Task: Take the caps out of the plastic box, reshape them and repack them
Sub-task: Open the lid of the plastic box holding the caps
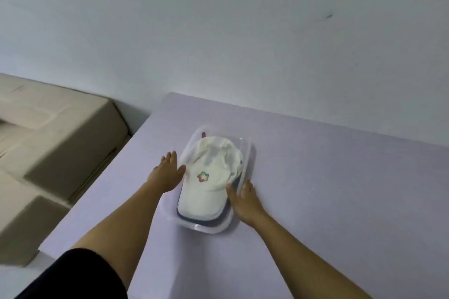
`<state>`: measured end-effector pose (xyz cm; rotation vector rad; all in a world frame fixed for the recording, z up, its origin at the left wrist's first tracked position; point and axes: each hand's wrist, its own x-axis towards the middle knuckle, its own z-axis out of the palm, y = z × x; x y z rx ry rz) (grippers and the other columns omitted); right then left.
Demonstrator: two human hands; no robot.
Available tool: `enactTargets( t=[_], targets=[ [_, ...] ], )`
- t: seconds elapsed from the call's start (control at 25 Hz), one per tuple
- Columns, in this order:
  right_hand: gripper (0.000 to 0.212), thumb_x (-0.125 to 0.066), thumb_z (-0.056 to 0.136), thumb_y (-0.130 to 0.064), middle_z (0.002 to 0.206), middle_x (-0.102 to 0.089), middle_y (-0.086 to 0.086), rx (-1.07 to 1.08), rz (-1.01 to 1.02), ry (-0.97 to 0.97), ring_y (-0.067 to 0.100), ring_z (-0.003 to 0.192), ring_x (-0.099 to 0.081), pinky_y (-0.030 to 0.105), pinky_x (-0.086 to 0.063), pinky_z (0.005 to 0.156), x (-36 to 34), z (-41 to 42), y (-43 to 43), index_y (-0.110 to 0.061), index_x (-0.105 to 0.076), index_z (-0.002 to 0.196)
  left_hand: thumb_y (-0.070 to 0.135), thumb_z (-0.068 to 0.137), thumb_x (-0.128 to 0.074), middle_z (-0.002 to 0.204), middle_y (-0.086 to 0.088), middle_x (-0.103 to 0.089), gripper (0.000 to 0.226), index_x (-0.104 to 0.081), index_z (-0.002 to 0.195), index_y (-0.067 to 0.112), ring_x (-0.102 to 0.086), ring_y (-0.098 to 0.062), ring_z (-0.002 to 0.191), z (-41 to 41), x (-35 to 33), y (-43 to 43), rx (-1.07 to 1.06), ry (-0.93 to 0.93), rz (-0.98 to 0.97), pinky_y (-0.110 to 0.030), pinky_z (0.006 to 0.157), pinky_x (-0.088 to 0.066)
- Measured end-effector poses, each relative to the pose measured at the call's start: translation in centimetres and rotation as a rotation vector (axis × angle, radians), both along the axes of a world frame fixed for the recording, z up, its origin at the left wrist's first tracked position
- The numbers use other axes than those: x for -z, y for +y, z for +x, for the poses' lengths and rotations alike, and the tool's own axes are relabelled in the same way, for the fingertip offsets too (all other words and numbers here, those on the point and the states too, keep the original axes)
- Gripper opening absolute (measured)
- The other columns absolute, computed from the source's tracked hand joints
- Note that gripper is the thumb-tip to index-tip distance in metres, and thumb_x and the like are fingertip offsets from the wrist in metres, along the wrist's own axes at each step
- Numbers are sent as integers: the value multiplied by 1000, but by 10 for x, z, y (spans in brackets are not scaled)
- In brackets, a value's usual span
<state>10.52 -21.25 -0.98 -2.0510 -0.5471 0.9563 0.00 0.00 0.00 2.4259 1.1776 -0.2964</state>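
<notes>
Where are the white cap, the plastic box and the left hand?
white cap [211, 189]: head view, front panel below the logo.
plastic box [246, 160]: head view, right-side rim.
left hand [167, 173]: head view, back of the hand.

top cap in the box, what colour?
White cap with a multicoloured logo; head view.

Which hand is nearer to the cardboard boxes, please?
Left. The left hand is beside the plastic box, on the side facing the cardboard boxes; the right hand is on its opposite side, farther away.
</notes>
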Motion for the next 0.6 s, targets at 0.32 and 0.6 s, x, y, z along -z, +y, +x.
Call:
enactTargets(
  t=[0.32,0.6],
  targets=[
    [66,-60,88,-32,139,-45,8,95,12,79,26,124,-47,32,-41,99,9,-4,11,-9,-24,138,59,90,-37,121,-17,-59,64,-41,131,10,-59,-34,103,-8,17,-11,-287,-240,-317,-50,94,-49],
    [79,-66,83,-34,147,-39,6,302,68,82,25,131,-42,43,-37,108,3,48,-76,-17,-22,146,50,94,-38,119,-15,-63,55,-44,133,10,-58,-35,109,47,-9,-102,-190,-398,-192,-39,88,-45]
  ],
)
